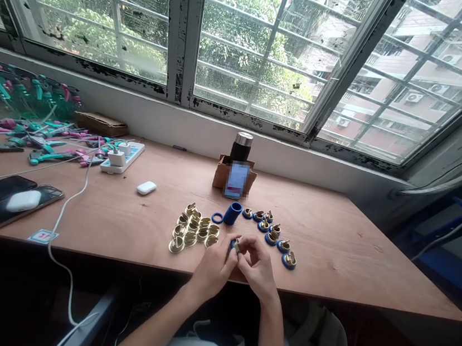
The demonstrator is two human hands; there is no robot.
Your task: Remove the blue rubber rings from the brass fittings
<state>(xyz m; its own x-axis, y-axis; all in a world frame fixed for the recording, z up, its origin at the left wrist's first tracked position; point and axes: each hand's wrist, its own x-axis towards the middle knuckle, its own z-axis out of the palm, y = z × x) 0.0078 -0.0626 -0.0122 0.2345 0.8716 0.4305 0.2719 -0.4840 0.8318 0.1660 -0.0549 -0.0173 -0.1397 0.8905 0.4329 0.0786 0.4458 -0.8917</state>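
Left hand (211, 267) and right hand (260, 266) meet at the near edge of the table (343, 254); I see both pinching one brass piece (237, 246), seemingly with a blue ring (232, 244), between the brass pile (192, 229) and ringed row (274, 234)

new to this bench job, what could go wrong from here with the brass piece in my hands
1. The left hand and right hand pinch the brass piece close to the table edge; a slip could send it to the floor.
2. The ringed pieces lie beside the right hand and might get knocked off.
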